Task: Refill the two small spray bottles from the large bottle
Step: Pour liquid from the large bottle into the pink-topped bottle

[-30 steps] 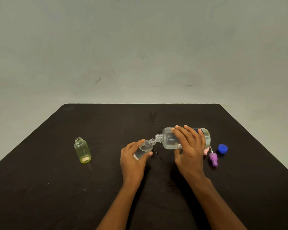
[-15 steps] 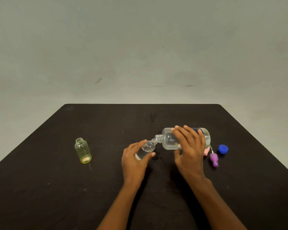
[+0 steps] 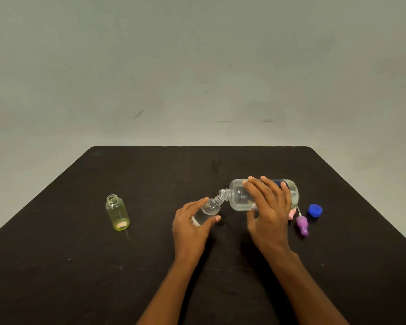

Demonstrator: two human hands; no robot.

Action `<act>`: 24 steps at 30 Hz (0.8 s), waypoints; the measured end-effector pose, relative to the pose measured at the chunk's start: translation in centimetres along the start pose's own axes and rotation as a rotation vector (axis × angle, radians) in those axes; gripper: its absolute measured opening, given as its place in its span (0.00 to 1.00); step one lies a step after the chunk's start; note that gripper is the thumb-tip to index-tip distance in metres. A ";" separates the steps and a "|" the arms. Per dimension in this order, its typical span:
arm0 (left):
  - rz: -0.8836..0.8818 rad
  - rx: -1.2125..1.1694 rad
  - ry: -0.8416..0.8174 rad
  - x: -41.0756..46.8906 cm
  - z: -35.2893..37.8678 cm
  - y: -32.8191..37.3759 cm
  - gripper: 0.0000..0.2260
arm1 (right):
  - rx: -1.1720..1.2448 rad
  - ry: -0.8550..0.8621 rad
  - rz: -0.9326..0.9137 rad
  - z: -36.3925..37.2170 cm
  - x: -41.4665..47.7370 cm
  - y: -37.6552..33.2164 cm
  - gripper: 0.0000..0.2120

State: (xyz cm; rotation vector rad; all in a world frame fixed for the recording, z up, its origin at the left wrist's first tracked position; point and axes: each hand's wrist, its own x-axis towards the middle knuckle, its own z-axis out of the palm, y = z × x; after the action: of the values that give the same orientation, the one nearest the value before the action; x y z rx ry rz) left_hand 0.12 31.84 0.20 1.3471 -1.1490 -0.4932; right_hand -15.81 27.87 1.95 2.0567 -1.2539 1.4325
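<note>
My right hand (image 3: 268, 207) grips the large clear bottle (image 3: 238, 195), which is tipped on its side with its open neck pointing left. Its mouth meets the open neck of a small clear bottle (image 3: 209, 207), tilted to the right and held between the thumb and fingers of my left hand (image 3: 190, 227). Clear liquid sits in both bottles. A second small bottle, yellow-green (image 3: 117, 213), stands uncapped and upright at the left of the black table (image 3: 150, 266), apart from both hands.
To the right of the large bottle lie a purple spray head (image 3: 302, 225) with its white tube, a pink piece (image 3: 291, 213) partly hidden behind my right hand, and a blue cap (image 3: 315, 210). A plain grey wall rises behind the table.
The two hands and the joined bottles have held almost still. The small clear bottle looks tilted a little more upright under the large bottle's mouth.
</note>
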 end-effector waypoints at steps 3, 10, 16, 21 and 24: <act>0.000 -0.006 -0.005 0.0 0.0 -0.1 0.21 | 0.000 0.003 -0.004 0.0 0.0 0.0 0.41; -0.005 -0.027 -0.007 0.0 0.0 -0.2 0.21 | -0.001 0.005 0.001 0.0 0.0 0.1 0.41; -0.004 -0.034 -0.008 0.0 0.1 -0.1 0.21 | -0.006 0.004 0.002 0.1 0.0 0.1 0.41; -0.003 -0.031 -0.016 0.0 0.0 0.0 0.21 | -0.007 0.016 0.000 0.1 0.0 0.1 0.41; -0.003 -0.027 -0.020 0.0 0.0 0.1 0.21 | -0.008 0.023 -0.004 0.1 0.0 0.1 0.41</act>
State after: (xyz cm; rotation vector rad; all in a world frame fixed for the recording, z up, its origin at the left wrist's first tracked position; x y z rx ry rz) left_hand 0.09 31.85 0.25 1.3230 -1.1530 -0.5234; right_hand -15.81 27.78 1.94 2.0310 -1.2439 1.4430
